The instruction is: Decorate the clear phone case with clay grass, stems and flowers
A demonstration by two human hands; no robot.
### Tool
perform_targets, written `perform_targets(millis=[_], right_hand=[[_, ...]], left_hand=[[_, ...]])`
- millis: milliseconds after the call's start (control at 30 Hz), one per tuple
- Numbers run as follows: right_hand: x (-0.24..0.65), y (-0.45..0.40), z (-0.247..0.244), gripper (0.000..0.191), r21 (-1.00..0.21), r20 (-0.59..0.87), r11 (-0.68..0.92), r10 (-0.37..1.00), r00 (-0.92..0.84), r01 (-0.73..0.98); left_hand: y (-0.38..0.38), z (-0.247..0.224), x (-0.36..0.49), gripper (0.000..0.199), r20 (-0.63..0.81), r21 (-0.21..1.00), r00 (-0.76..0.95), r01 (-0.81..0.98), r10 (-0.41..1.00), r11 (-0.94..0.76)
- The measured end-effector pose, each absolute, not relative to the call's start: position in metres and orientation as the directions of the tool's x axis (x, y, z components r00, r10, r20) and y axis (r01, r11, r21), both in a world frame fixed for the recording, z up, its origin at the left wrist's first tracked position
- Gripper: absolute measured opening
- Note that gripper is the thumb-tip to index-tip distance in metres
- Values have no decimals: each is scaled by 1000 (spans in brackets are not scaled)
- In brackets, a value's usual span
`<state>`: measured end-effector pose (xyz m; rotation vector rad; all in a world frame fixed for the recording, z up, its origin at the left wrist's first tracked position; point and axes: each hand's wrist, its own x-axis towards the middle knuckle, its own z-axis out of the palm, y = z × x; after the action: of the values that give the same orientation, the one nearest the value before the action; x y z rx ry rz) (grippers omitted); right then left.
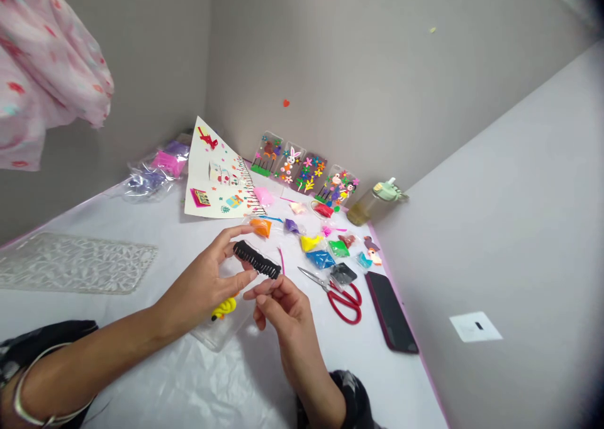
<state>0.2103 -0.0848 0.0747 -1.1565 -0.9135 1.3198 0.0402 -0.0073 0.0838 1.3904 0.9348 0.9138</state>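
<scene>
A clear phone case (213,339) is held tilted above the table, between my hands. Across its top end runs a black ridged clay strip (257,260), and lower down sits a yellow clay figure (224,307) with a black spot and a bit of orange. My left hand (214,275) grips the case from the left, its thumb near the underside of the strip. At the right edge, my right hand (285,309) has its fingers closed on the case, a fingertip by the strip's right end. Part of the case is hidden behind my fingers.
Several clay packets (321,259), red-handled scissors (343,300) and a phone (391,312) lie to the right. Behind stand decorated clear cases (311,171), a folded card (221,174) and a bottle (375,202). A textured clear sheet (80,262) lies left.
</scene>
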Motion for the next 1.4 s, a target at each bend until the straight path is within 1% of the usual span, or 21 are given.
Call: perform_targets(millis=[100, 167, 233, 267, 333, 367, 400, 500, 633, 733, 800, 900, 1000, 1067, 1133, 1267, 1400], right_hand=[[212, -85, 74, 14, -959, -130, -106, 989, 76, -264], [215, -84, 74, 15, -936, -152, -113, 984, 93, -335], [220, -81, 74, 17, -898, -183, -114, 975, 124, -424], [223, -79, 73, 18, -880, -197, -111, 970, 142, -462], [229, -76, 72, 21, -853, -214, -95, 960, 179, -513], [232, -74, 70, 23, -845, -218, -85, 956, 195, -528], [235, -73, 69, 24, -836, -221, -74, 952, 211, -544], [241, -70, 63, 29, -809, -225, -34, 940, 255, -587], [245, -69, 56, 27, -780, -231, 4, 927, 294, -626], [244, -69, 54, 30, -767, -240, 10, 923, 301, -642], [241, -69, 55, 30, -764, -246, 2, 924, 294, -646], [234, -70, 59, 27, -770, -259, -35, 930, 262, -636], [233, -73, 62, 36, -789, -284, -95, 933, 223, -607], [239, -74, 62, 39, -807, -293, -109, 927, 233, -581], [250, -75, 62, 38, -831, -282, -85, 916, 284, -550], [278, -76, 62, 35, -896, -200, 5, 889, 412, -445], [302, -76, 65, 38, -964, -68, 75, 857, 511, -254]], left_hand=[[-8, 81, 40, 68, 24, 999, 367, 11, 930, -31], [-7, 78, 36, 67, 24, 999, 356, -39, 934, -11], [-1, 75, 30, 64, -2, 992, 292, -119, 956, 38], [3, 74, 26, 59, -24, 984, 242, -165, 970, 65], [14, 72, 17, 39, -57, 963, 142, -252, 988, 91], [19, 70, 13, 31, -66, 955, 115, -282, 991, 96], [24, 67, 10, 27, -73, 949, 111, -299, 991, 103], [32, 58, 8, 31, -105, 941, 174, -300, 979, 154], [26, 50, 18, 53, -161, 929, 331, -266, 930, 256], [18, 52, 26, 49, -152, 926, 435, -251, 887, 282], [16, 55, 28, 44, -143, 923, 464, -257, 874, 288], [22, 58, 24, 41, -132, 911, 451, -297, 883, 287], [35, 58, 14, 35, -117, 896, 389, -356, 914, 266], [45, 57, 5, 32, -121, 893, 355, -368, 927, 258], [53, 56, -1, 32, -138, 898, 357, -348, 924, 269], [61, 51, -2, 41, -161, 918, 417, -270, 895, 291], [60, 45, 12, 44, -169, 947, 468, -166, 867, 274]])
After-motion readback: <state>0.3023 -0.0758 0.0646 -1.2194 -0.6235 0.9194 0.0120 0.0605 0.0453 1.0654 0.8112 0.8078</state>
